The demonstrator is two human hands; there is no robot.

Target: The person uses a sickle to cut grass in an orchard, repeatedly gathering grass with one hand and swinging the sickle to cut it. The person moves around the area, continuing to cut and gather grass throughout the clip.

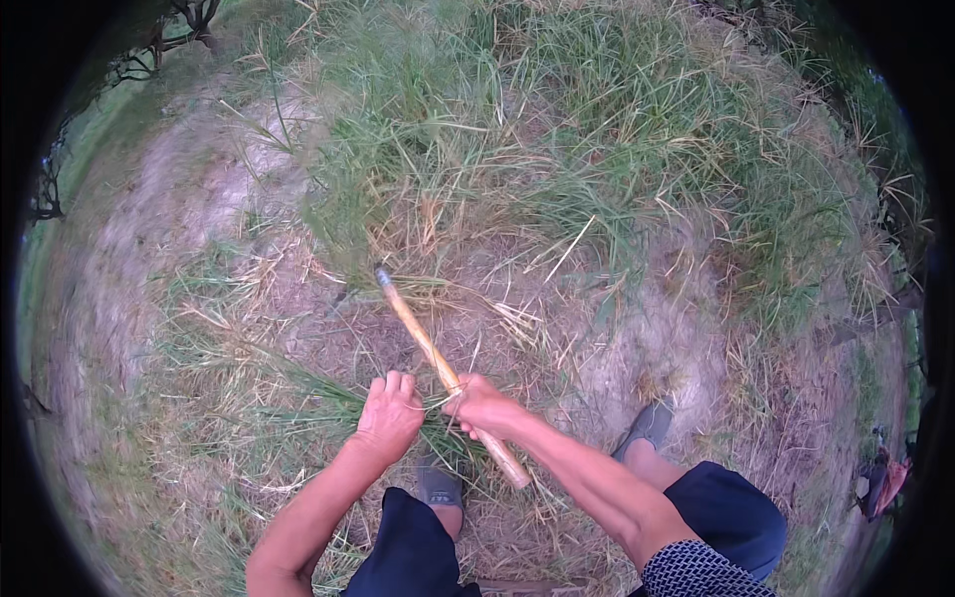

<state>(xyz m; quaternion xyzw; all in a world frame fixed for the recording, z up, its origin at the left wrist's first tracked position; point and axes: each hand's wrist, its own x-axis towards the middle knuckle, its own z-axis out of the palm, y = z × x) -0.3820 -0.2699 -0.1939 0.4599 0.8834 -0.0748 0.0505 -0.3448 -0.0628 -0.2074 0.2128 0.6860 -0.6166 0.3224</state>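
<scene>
My left hand (392, 414) grips a bundle of cut green grass (324, 392), its blades fanning out to the left. Close beside it, my right hand (481, 407) is closed around the wooden handle (418, 332) of a long-handled hand tool. That handle slants from the lower right to the upper left, with a metal ferrule (383, 276) at its far end. The tool's head beyond the ferrule is too blurred against the grass to make out. A few grass stems also pass between the two hands, near the right fingers.
Tall standing grass (582, 134) fills the far side. Cut, dry grass (216, 433) lies on the soil at left. My shoes (440, 485) are planted below and right of my hands. A dark and reddish item (884, 485) lies at the right rim. Bare branches (190, 22) show top left.
</scene>
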